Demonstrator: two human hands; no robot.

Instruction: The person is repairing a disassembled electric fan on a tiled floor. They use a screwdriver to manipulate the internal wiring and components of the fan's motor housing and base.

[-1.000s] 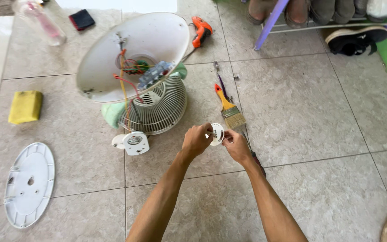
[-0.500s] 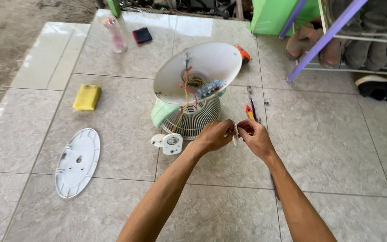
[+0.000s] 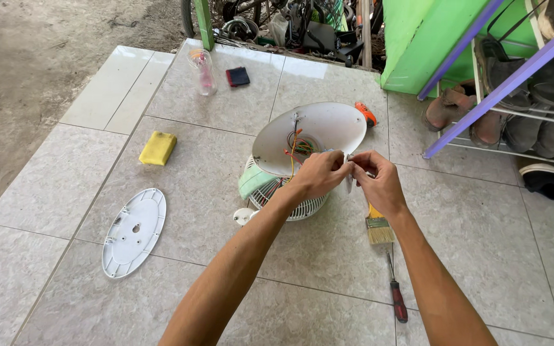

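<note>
We note left hand and right hand both pinched on a small white part, seemingly round, held above the upturned fan base; paintbrush below

You kneel over a tiled floor of grey square slabs. At its centre lies an opened fan housing resting on a wire grille. At nine o'clock of it sits a yellow sponge; at seven o'clock, a white oval cover plate. At eleven o'clock stand a clear bottle and a dark small pad. At four o'clock lie a paintbrush and a red-handled screwdriver.
</note>
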